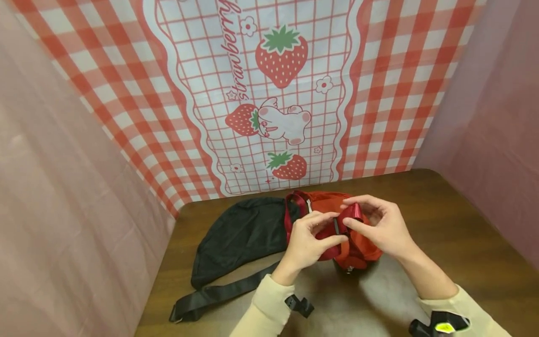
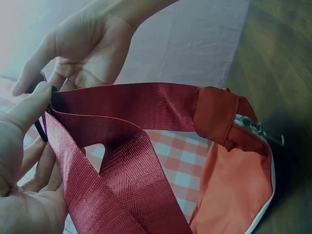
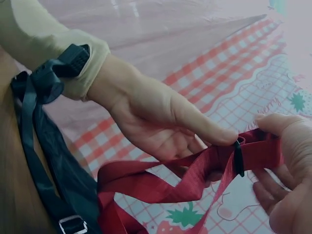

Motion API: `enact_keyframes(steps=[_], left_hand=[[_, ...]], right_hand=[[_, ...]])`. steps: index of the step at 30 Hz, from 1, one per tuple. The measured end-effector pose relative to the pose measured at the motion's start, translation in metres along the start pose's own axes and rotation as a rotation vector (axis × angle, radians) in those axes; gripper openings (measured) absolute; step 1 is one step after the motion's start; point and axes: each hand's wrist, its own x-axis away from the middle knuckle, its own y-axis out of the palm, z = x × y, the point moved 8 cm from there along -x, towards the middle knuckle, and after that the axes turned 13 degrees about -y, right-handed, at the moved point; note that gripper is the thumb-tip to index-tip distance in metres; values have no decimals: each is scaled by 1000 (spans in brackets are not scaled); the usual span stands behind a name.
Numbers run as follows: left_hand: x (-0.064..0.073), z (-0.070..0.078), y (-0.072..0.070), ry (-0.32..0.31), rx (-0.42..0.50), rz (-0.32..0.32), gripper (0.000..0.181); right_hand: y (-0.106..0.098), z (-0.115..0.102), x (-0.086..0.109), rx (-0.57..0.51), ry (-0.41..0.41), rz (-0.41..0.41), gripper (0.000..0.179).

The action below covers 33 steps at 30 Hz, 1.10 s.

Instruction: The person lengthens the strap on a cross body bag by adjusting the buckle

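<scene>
Lower half of frame, head view: we note the brown table. Black bag, lower left of centre, its long axis slanting up to the right. Orange-red bag lies right of it, partly behind the hands. Left hand: thumb and fingers pinch strap and buckle. Right hand: thumb and fingers grip a loop of red strap, which points upper right; in left wrist view we see it run nearly level. Black buckle stands near upright, right of centre.
</scene>
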Motion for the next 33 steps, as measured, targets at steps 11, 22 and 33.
enact_keyframes(steps=[11, 22, 33], left_hand=[[-4, 7, -26, -4, 143, 32, 41], [-2, 9, -37, -12, 241, 103, 48], [-3, 8, -34, -3, 233, 78, 46]], right_hand=[[14, 29, 16, 151, 141, -211, 41], [16, 35, 19, 130, 90, -246, 41], [13, 35, 21, 188, 86, -274, 41]])
